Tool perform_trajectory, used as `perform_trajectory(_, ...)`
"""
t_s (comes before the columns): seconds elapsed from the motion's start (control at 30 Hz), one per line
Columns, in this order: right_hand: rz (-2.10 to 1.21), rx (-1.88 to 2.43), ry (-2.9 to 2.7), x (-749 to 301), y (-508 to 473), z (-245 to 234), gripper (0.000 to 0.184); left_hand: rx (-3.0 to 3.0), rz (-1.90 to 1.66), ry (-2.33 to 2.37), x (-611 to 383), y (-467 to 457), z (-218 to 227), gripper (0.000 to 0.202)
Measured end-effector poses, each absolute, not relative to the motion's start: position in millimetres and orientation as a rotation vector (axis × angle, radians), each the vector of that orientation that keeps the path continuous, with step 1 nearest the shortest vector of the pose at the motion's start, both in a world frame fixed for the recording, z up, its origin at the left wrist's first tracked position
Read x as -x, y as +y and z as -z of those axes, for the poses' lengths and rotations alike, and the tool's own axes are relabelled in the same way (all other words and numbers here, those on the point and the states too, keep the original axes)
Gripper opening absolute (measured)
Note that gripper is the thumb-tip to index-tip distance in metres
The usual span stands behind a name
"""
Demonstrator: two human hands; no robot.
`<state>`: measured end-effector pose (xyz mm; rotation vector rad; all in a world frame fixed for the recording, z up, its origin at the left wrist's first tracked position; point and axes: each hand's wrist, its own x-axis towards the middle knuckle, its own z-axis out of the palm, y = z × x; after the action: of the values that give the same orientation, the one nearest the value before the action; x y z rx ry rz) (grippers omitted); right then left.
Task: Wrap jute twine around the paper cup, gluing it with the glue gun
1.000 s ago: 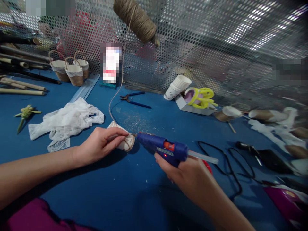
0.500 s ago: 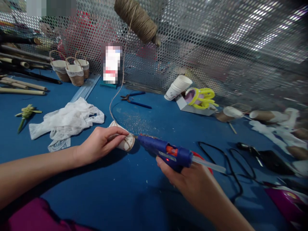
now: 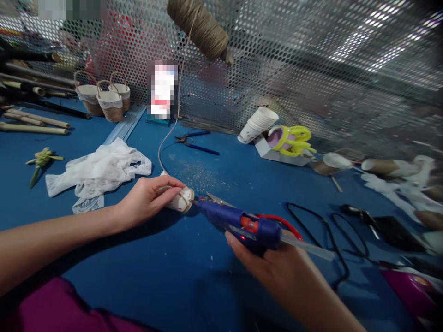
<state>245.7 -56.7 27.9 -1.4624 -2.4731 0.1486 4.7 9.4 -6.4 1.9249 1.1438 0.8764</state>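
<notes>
My left hand (image 3: 148,200) is closed around a white paper cup (image 3: 182,201) lying on its side on the blue tabletop. Jute twine (image 3: 160,152) runs down to this cup from a large spool (image 3: 199,30) above, and a strand shows on the cup's surface near its end. In my right hand (image 3: 270,263) is a blue hot glue gun (image 3: 238,221), its red light lit and a clear glue stick (image 3: 311,246) poking out behind. The nozzle sits at the cup's end; whether it touches cannot be made out. Red-handled scissors (image 3: 282,221) lie partly hidden behind the gun.
White lace (image 3: 104,168) lies left, with pliers (image 3: 197,144) farther back. Three small twine-wrapped baskets (image 3: 110,106) stand by the perforated metal screen (image 3: 304,55). Stacked paper cups (image 3: 258,125) lean on a box (image 3: 284,157) at the back. A black cable (image 3: 316,221) curls at right.
The glue gun's rear has swung slightly right and down, uncovering more of the red scissors behind it. The left hand keeps its grip on the cup. The whole view has shifted slightly.
</notes>
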Motion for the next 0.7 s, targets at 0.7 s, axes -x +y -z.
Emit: perform_trajectory(0.7,-0.273,1.696,-2.287,-238,-47,-33,0.031,-2.125,-0.963,0.994,-2,7,11,0.021)
